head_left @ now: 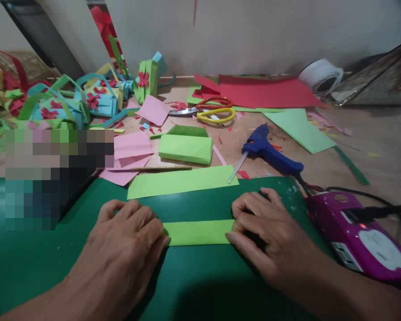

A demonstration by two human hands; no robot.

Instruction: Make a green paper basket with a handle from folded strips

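A narrow strip of lime-green paper (198, 232) lies flat on the green mat (200, 272), its long sides running left to right. My left hand (130, 243) grips the strip's left end with curled fingers, thumb along the near side. At the right end, my right hand (263, 232) pinches the paper between thumb and bent fingers. Both ends are hidden under my hands. Just beyond lies a wider light-green paper strip (183, 182), and behind it a folded green paper box (186, 148).
A blue glue gun (270, 149) with a glue stick lies beyond my right hand. Scissors (215, 111), pink paper (133, 147) and red sheets (263, 91) lie farther back. Several small paper bags (96, 100) stand at left. A purple power strip (361, 236) sits at right with cables.
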